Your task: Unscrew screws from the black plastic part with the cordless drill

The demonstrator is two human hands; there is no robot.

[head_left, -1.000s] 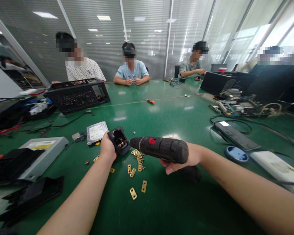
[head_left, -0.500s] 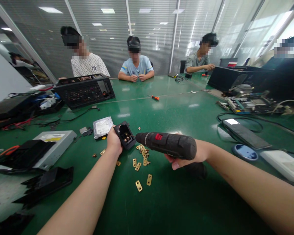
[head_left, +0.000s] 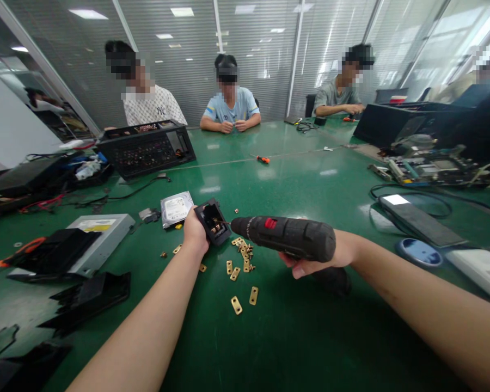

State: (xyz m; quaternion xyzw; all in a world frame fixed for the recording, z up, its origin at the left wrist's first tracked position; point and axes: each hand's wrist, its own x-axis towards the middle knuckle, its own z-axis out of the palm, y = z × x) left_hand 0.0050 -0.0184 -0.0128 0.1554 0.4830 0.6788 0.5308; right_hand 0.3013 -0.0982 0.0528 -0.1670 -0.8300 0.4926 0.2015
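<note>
Holding a small black socket housing (head_left: 214,222) tilted up off the green bench (head_left: 294,179), left hand (head_left: 195,233) has its grip closed round the near edge, open cavity with brass contacts turned toward the tool. Just below and right, loose brass plates and screws (head_left: 240,260) scattered on the bench, two more plates nearer the body. Further right, black electric screwdriver (head_left: 288,237) lying level, bit tip in the cavity mouth, apparently on a screw, contact too small to confirm. Right hand (head_left: 316,260) wrapped tight under the tool body, grip fully closed. Step judged: driving or backing out a terminal screw inside the housing. Next move calls for bit square on the screw head, housing steady, light trigger.
</note>
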